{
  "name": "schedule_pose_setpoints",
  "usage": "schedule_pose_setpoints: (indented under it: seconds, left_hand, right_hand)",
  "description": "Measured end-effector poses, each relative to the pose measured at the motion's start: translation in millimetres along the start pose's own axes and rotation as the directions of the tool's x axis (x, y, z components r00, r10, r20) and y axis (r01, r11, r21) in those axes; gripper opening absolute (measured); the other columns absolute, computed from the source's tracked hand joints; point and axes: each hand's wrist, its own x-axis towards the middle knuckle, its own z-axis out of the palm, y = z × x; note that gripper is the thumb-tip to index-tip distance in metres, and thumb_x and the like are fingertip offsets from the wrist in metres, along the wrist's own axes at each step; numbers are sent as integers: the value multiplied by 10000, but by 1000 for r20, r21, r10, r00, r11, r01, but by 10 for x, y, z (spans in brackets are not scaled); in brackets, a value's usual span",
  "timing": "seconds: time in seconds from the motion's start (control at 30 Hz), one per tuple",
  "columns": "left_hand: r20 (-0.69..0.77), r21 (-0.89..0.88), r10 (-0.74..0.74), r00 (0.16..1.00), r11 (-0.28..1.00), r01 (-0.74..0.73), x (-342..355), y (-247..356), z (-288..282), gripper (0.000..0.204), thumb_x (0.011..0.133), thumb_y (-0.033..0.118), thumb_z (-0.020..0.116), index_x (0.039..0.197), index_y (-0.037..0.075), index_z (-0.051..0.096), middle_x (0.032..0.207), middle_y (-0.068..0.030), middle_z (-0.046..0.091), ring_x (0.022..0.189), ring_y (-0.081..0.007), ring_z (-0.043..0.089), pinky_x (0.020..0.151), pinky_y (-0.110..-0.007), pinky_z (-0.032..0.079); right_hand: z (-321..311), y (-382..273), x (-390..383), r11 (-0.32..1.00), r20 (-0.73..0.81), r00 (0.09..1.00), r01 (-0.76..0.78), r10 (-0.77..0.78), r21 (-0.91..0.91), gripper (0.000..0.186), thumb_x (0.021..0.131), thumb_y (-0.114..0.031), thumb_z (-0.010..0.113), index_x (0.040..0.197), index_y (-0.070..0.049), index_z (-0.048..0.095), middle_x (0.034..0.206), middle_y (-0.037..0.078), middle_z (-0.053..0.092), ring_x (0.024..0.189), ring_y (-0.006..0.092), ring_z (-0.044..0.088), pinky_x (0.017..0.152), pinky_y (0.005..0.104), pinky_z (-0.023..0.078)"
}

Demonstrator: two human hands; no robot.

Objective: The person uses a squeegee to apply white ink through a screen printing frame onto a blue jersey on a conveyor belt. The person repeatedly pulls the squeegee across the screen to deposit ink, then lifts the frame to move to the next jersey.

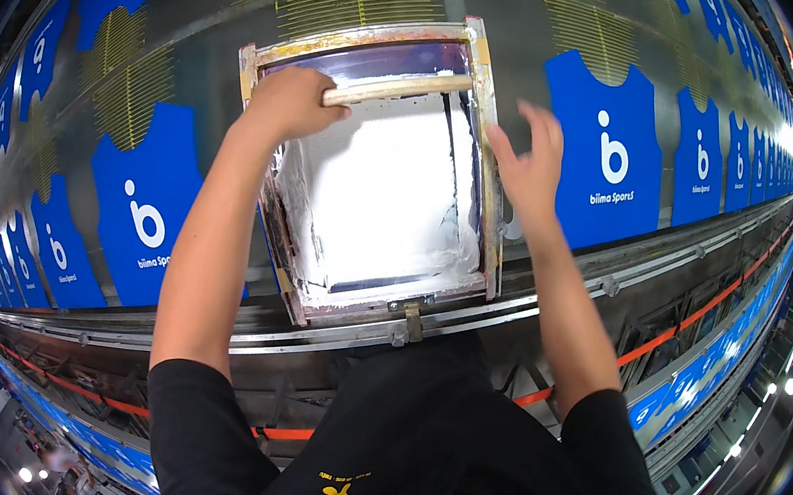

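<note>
A screen-printing frame point(484, 63) lies on the long table in front of me, its mesh largely covered with white ink point(383, 188). Across the far part of the mesh rests a squeegee point(404, 88) with a wooden handle. My left hand point(292, 104) is closed round the left end of that handle. Just beyond the frame's right side, my right hand point(529, 160) hovers with thumb and fingers apart, holding nothing. A blue vest-shaped fabric piece point(604, 153) with a white print lies to its right. Whatever is under the screen is hidden.
Another printed blue piece point(146, 192) lies left of the frame, with further rows along the table. Yellow ruled markings point(362, 7) show on the table surface. A metal rail point(310, 337) with a clamp point(408, 321) runs along the near edge. Orange strips point(647, 349) run below.
</note>
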Motion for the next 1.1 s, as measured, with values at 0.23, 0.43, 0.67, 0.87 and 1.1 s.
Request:
schedule_pose_setpoints:
  seconds: [0.23,0.43,0.67,0.87,1.1]
  left_hand:
    - [-93,68,-69,993,995,76,21,-80,95,566,848,593,792,1069,74,839,910,-178,796,949,-380,766,877,-478,601]
    - [-38,17,-102,994,995,103,-417,63,395,490,802,550,828,1086,151,859,921,-165,804,880,-374,774,858,-476,618]
    - [-148,30,11,989,1000,-7,-1905,504,1399,373,720,263,824,1072,140,826,793,-165,752,777,-374,729,767,-497,570]
    - [-126,-38,14,992,999,-19,-2352,642,1587,383,704,213,835,1067,91,811,868,-146,774,852,-345,733,833,-472,524]
    - [-66,26,41,997,999,-39,-1443,310,718,375,839,546,832,973,197,852,769,-139,761,742,-385,746,698,-491,600]
  right_hand:
    - [669,-545,1023,920,670,701,385,-245,-67,415,855,-441,855,967,-56,750,929,116,746,930,342,720,820,458,567]
    - [491,-505,345,926,574,772,372,-274,-58,333,811,-381,877,927,-109,723,875,76,722,869,319,713,730,455,561]
    - [-317,-447,-1309,916,566,743,398,-356,54,388,691,-209,889,1020,-119,704,915,44,677,869,270,678,772,417,530]
    - [-609,-553,-1739,912,545,746,398,-383,96,325,720,-193,855,970,-90,676,934,60,672,910,269,685,782,412,528]
    - [-225,-602,-488,907,487,774,406,-406,111,307,749,-296,896,842,-111,669,786,80,660,764,313,700,648,471,544]
